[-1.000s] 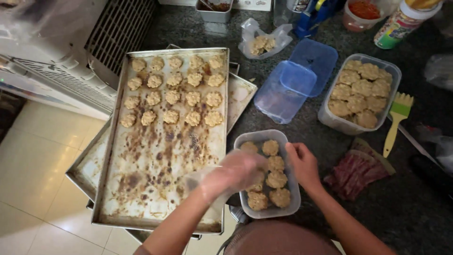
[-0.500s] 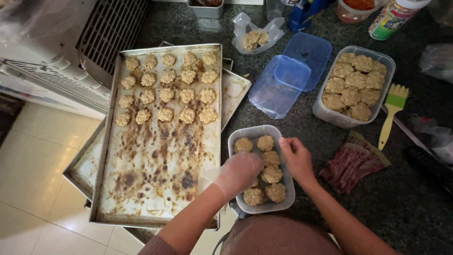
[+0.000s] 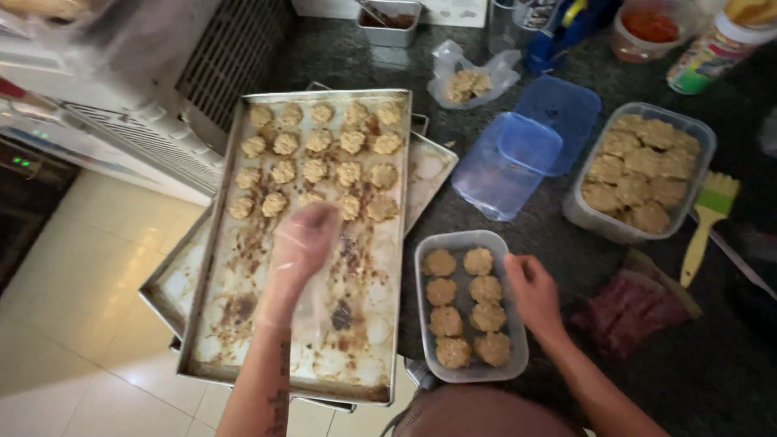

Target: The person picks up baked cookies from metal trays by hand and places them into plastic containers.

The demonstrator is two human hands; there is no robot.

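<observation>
Baked cookies (image 3: 317, 170) on greasy tray (image 3: 235, 324)

A big tray (image 3: 243, 340) sits on the counter (image 3: 566, 251) on top of other trays (image 3: 166, 283). Cookies (image 3: 320, 158) lie in rows on its far half. The left hand (image 3: 299, 243) is over the tray, just before the nearest row. Right of the tray is a small tub (image 3: 469, 372) with cookies in it, and the right hand (image 3: 530, 287) touches its right edge. Behind the tub lie two lids (image 3: 526, 154). Right of the lids is a full tub (image 3: 639, 170), with a brush (image 3: 704, 218) on its right. A bag (image 3: 469, 77) lies behind the lids.
</observation>
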